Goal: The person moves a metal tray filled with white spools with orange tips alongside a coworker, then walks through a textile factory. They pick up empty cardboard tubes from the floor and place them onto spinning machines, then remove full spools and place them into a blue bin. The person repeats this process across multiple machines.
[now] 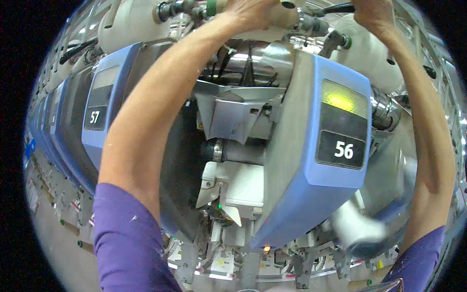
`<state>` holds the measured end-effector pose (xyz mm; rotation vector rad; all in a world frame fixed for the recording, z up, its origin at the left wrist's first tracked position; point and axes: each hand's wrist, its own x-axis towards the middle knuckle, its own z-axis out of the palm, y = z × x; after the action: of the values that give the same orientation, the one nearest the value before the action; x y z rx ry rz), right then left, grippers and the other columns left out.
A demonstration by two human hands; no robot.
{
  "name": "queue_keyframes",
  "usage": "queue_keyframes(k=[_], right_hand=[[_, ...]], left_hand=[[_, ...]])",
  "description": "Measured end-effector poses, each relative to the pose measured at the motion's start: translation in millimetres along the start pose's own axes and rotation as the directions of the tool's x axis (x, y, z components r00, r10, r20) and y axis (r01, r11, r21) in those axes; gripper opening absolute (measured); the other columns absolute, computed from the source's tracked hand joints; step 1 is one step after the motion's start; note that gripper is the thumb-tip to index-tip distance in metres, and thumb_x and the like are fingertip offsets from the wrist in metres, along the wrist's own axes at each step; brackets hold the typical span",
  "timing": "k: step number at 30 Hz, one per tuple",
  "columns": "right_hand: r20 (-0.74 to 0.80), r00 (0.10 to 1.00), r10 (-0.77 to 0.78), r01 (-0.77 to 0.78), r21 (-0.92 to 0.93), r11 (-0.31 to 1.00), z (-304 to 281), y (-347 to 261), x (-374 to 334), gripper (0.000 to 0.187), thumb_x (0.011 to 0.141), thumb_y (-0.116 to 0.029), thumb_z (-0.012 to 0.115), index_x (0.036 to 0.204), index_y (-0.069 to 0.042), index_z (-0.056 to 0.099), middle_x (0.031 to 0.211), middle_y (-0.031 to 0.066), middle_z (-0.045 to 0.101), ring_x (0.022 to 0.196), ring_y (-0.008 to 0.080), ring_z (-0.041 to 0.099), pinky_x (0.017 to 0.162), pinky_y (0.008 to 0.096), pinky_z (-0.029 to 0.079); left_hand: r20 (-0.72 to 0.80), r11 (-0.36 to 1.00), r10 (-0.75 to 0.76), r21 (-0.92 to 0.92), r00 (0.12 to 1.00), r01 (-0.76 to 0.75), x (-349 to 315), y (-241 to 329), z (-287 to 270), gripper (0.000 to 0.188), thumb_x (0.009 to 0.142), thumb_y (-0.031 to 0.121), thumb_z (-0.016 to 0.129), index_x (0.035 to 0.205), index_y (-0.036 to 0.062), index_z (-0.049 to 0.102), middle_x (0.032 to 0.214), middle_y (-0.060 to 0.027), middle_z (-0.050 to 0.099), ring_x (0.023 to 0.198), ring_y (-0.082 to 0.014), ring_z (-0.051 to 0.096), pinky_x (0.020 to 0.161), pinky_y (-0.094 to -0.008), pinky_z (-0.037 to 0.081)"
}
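My left hand reaches to the top edge of the view, its fingers partly cut off there. It is closed around a tan cone tube above a shiny grooved metal drum. Farther right, my right hand is raised to the same height. Its fingers close on the end of a black lever handle, which runs left toward the tube's metal holder. Both forearms, in purple sleeves, stretch up past a winding unit with a blue front panel.
White yarn cones sit on the neighbouring holders at left and right. More blue-fronted units line up to the left. A yellow-green lamp glows on the near panel. A blurred white shape is low at right.
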<state>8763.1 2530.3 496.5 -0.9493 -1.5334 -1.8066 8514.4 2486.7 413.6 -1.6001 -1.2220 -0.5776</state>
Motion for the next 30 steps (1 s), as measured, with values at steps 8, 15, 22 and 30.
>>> queue_keyframes(k=[8,15,22,30], right_hand=[[-0.215,0.953,0.214,-0.202,0.08,0.976,-8,-33,5,0.009,0.065,-0.015,0.06,0.06,-0.017,0.066,0.069,0.0092,0.065,0.07,0.0236,0.066,0.06,0.0369,0.048],[-0.004,0.988,0.152,-0.152,0.079,0.985,-17,-48,2,0.006,0.061,-0.017,0.063,0.065,-0.02,0.067,0.071,0.0071,0.065,0.075,0.0216,0.065,0.06,0.0381,0.046],[0.276,0.947,0.163,-0.295,0.556,0.777,-67,-67,-54,0.024,0.073,-0.025,0.056,0.085,-0.009,0.068,0.094,0.0156,0.061,0.096,0.0276,0.057,0.08,0.0441,0.045],[-0.081,0.981,0.176,0.035,0.968,0.249,-211,-90,-279,0.039,0.074,-0.015,0.059,0.113,-0.011,0.053,0.121,0.0179,0.049,0.111,0.0311,0.049,0.089,0.0445,0.037]], left_hand=[[-0.103,0.981,-0.177,0.067,0.979,0.184,-6,-6,50,0.055,0.062,0.027,0.076,0.114,0.0187,0.059,0.106,-0.0062,0.064,0.1,-0.0276,0.06,0.086,-0.0438,0.046],[-0.295,0.885,-0.411,-0.357,0.863,0.3,-33,26,-12,0.039,0.074,0.041,0.067,0.103,0.0153,0.067,0.085,-0.0125,0.068,0.085,-0.0296,0.066,0.075,-0.0423,0.051],[-0.513,0.73,-0.455,-0.683,0.728,-0.025,-235,204,-67,0.025,0.073,-0.001,0.068,0.098,0.0015,0.063,0.08,-0.0101,0.065,0.067,-0.0237,0.062,0.062,-0.0314,0.049],[0.35,0.39,-0.619,-0.64,0.703,0.662,-402,367,-68,0.025,0.076,0.007,0.071,0.097,0.0004,0.059,0.079,-0.0112,0.062,0.066,-0.0216,0.059,0.061,-0.0318,0.048]])
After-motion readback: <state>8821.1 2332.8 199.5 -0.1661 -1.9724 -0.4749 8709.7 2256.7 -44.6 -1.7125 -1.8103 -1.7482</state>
